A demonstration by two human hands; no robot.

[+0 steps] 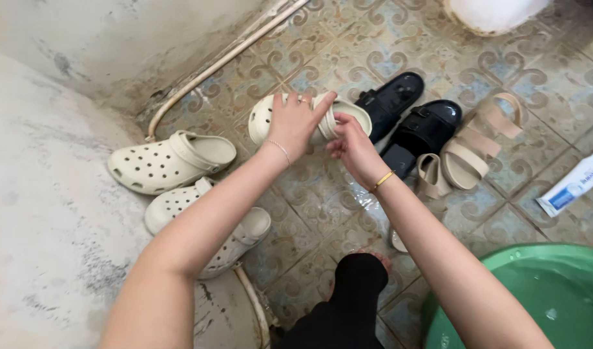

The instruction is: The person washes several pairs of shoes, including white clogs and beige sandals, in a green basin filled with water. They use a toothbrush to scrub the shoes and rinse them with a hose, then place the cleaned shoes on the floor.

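bare wet tiles between hands, clogs left, sandals right, basin near

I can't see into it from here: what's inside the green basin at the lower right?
The green basin holds clear water with small glints; nothing else shows. Its far right and bottom run off frame, and the right forearm covers its left rim.

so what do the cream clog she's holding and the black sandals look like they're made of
The cream clog, held by the left hand and right hand, looks like moulded foam resin: matte, one piece, with punched round holes. The black sandals look like smooth rubber or plastic, going by the glossy highlights on the footbeds, though wetness could add to that shine.
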